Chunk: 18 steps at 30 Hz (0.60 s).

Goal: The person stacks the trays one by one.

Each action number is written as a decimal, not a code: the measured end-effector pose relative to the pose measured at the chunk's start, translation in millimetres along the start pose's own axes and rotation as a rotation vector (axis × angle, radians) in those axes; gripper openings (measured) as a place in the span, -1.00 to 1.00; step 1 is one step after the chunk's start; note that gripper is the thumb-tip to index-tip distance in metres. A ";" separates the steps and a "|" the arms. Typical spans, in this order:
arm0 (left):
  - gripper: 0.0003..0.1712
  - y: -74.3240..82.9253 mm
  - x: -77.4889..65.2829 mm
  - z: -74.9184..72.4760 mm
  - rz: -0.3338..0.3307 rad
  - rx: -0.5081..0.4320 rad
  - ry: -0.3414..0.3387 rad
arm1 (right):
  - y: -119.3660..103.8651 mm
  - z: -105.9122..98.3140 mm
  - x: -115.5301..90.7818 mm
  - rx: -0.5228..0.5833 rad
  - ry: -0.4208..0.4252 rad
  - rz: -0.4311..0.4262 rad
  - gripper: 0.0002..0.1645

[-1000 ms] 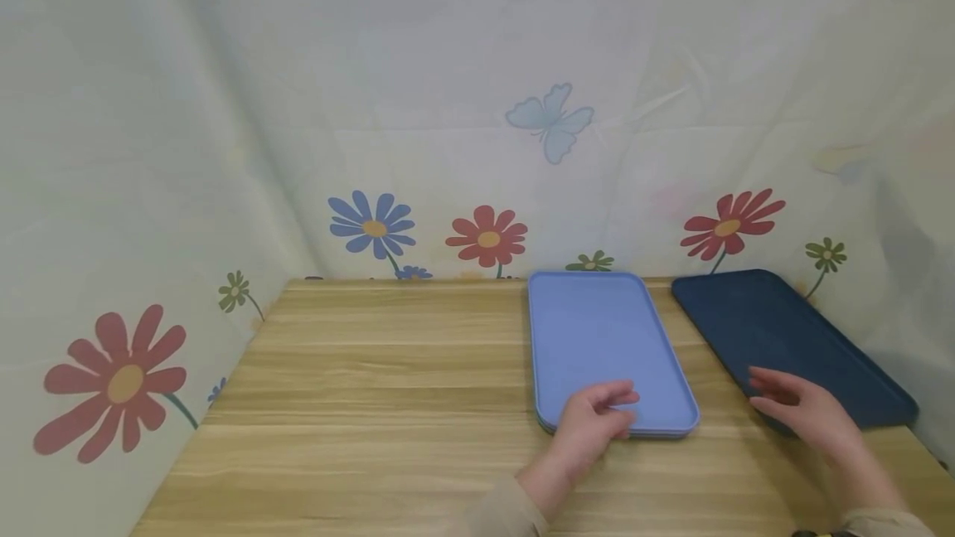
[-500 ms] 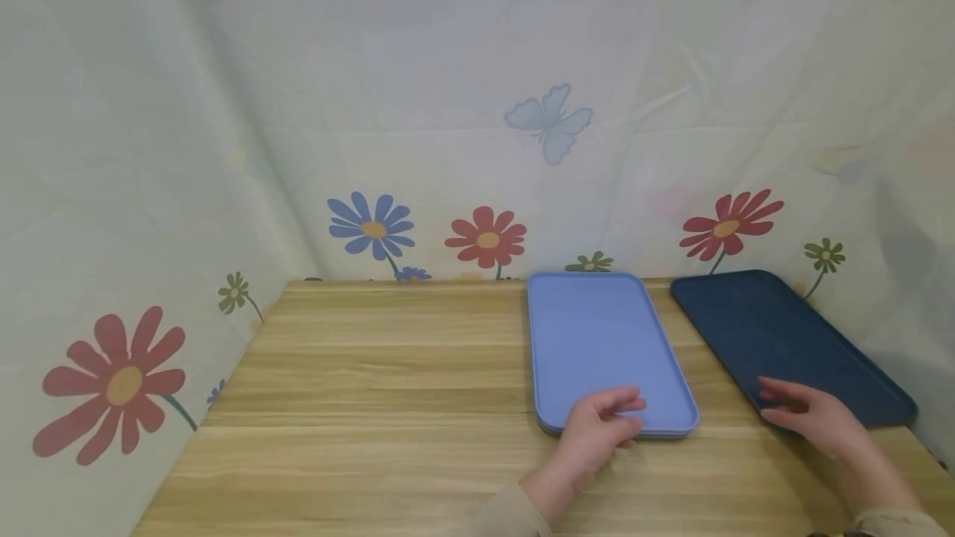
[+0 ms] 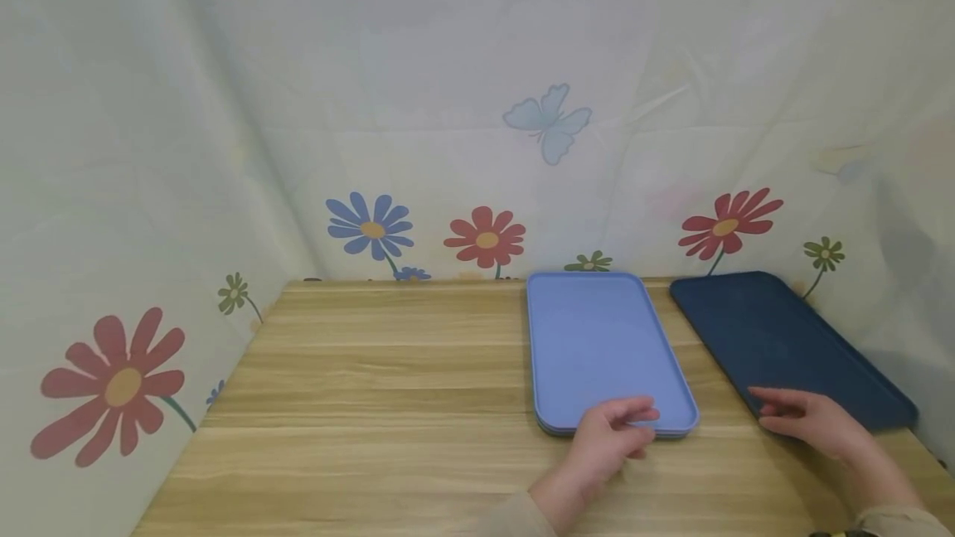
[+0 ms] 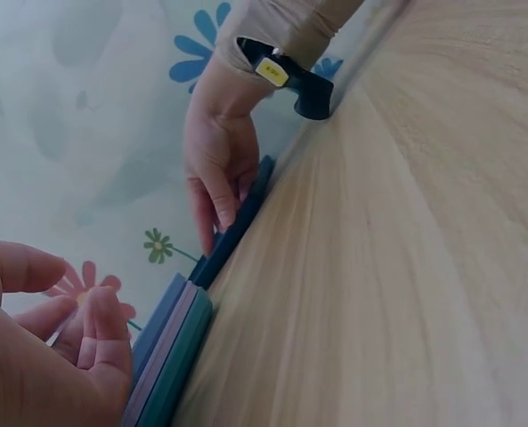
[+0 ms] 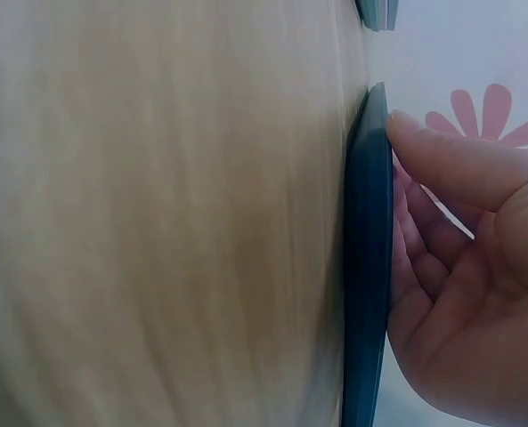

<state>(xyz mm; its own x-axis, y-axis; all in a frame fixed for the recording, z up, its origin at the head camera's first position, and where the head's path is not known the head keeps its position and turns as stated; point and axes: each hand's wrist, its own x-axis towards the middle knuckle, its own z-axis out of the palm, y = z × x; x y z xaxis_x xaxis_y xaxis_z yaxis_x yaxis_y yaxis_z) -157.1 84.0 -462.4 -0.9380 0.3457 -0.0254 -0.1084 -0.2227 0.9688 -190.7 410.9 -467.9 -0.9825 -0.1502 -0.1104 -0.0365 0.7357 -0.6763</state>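
Note:
A light blue rectangular tray (image 3: 597,346) tops a small stack towards the right of the table; its edges show blue, lilac and teal (image 4: 182,356) layers in the left wrist view. Over the near edge of that stack is my left hand (image 3: 603,442), fingers loosely bent and holding nothing. To the right, a dark blue tray (image 3: 776,338) lies at a slant. My right hand (image 3: 816,423) hovers at its near left corner with relaxed fingers. In the right wrist view the thumb (image 5: 450,156) is close to the tray's rim; whether it touches, I cannot tell.
The wooden table (image 3: 373,404) extends left of the trays. A pale cloth (image 3: 410,89) printed with flowers and butterflies hangs behind the table and along its sides. A strip of wood shows between the stack and the dark tray.
My left hand has drifted slightly right and nearer to me along the stack's edge. The right hand has shifted a little nearer to me. Both trays have stayed in place.

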 end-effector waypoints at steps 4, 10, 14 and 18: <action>-0.55 -4.8 -0.7 4.1 -0.014 0.009 -0.027 | 0.1 1.1 -2.9 -0.011 -0.034 -0.002 -0.39; -0.56 -13.2 -3.7 12.8 -0.012 0.012 -0.060 | 0.3 3.2 -7.8 0.049 -0.096 -0.029 -0.41; -0.57 -15.7 -5.6 18.8 -0.011 0.019 -0.078 | 3.4 5.5 -10.9 0.098 -0.128 -0.087 -0.55; -0.56 -18.9 -6.5 24.3 -0.008 0.048 -0.081 | 7.1 8.1 -13.2 0.147 -0.166 -0.169 -0.46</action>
<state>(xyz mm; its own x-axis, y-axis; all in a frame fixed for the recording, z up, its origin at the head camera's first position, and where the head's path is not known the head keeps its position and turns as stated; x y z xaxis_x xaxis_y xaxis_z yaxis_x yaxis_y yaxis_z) -140.9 108.1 -474.6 -0.9072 0.4203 -0.0156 -0.0985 -0.1764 0.9794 -176.6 412.7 -477.1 -0.9209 -0.3776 -0.0970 -0.1583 0.5894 -0.7922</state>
